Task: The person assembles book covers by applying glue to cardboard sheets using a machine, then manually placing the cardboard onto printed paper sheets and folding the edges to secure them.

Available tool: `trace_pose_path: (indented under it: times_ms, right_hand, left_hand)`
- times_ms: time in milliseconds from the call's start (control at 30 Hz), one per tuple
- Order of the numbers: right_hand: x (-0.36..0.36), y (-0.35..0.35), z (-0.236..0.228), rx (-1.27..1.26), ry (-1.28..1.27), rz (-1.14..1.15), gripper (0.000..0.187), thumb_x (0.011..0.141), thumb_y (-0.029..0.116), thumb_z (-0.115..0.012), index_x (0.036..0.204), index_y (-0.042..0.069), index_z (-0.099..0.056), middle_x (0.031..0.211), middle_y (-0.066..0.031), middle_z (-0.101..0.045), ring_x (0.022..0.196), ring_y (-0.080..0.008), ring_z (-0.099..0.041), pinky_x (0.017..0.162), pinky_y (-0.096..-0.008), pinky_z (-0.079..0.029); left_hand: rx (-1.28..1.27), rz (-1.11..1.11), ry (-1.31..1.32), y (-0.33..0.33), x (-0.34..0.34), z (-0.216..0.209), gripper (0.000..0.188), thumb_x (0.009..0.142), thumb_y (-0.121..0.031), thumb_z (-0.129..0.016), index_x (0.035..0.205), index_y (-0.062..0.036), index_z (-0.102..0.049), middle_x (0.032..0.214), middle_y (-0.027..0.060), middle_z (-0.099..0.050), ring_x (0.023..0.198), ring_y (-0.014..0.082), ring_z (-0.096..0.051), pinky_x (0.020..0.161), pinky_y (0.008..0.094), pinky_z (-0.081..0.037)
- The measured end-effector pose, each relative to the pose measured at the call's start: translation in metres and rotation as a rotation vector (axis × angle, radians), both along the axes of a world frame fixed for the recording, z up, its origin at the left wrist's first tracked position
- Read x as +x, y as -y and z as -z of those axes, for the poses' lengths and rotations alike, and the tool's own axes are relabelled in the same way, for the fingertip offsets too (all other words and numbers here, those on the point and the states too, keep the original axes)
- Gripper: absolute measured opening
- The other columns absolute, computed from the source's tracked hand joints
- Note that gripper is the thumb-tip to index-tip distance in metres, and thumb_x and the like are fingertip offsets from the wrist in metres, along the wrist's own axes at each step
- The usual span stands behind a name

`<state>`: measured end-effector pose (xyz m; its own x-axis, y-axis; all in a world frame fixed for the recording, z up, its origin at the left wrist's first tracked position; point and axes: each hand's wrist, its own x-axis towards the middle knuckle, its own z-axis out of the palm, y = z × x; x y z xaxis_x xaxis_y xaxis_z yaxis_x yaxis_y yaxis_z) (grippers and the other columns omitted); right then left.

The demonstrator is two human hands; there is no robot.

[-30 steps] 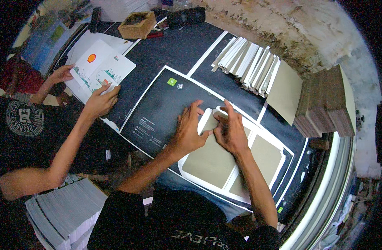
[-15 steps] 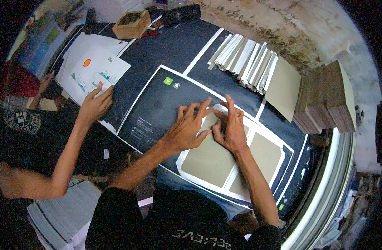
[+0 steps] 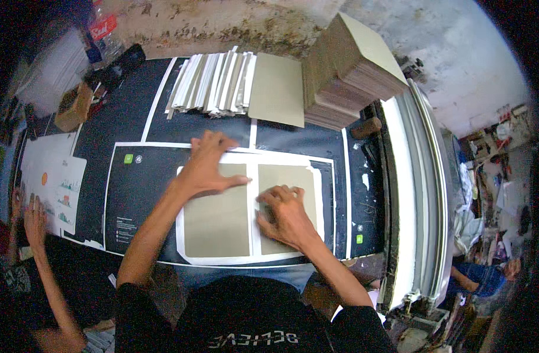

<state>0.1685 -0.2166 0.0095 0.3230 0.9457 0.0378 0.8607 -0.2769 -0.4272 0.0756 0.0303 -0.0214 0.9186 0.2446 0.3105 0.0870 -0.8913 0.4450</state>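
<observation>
Two grey-brown cardboard panels, a left one (image 3: 215, 226) and a right one (image 3: 281, 175), lie side by side on a white sheet (image 3: 252, 203). White margins border them, with a white strip between. My left hand (image 3: 206, 167) is at the far edge of the left panel, thumb stretched right over the cardboard and fingers bent past the edge. My right hand (image 3: 287, 216) rests low over the right panel, slightly blurred. Its fingers are curved and its thumb stands apart, near the white strip. Neither hand shows anything held.
A black printed sheet (image 3: 146, 188) covers the table under the work. Beyond lie a row of white and grey strips (image 3: 210, 85), a loose board (image 3: 276, 88) and a tall cardboard stack (image 3: 346, 76). At left, a co-worker's hand (image 3: 35, 220) touches white printed covers (image 3: 46, 156).
The view has swung right, so the table appears squarer. My hands, close together at the far edge before, are now apart; the right one has come nearer over the right panel.
</observation>
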Motion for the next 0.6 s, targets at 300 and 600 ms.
trace_pose_path:
  times_ms: [300,600]
  right_hand:
    - [0.017,0.028,0.002,0.172,0.002,0.123,0.081,0.073,0.027,-0.084,0.143,0.007,-0.049,0.127,-0.0191,-0.060,0.120,-0.0361,-0.056,0.108,-0.0521,-0.035]
    - [0.157,0.022,0.008,0.091,-0.463,0.321,0.140,0.048,0.026,-0.103,0.160,0.005,-0.022,0.134,-0.0243,-0.059,0.117,-0.0316,-0.064,0.104,-0.0452,-0.051]
  left_hand:
    - [-0.144,0.093,-0.188,0.014,0.034,-0.003,0.087,0.043,-0.051,-0.098,0.104,-0.0066,-0.055,0.106,0.0152,-0.057,0.105,0.0357,-0.055,0.088,0.0511,-0.043]
    - [-0.482,0.065,-0.208,0.035,0.067,-0.007,0.087,0.049,-0.037,-0.102,0.119,-0.0048,-0.062,0.104,0.0131,-0.067,0.098,0.0276,-0.066,0.086,0.0403,-0.054]
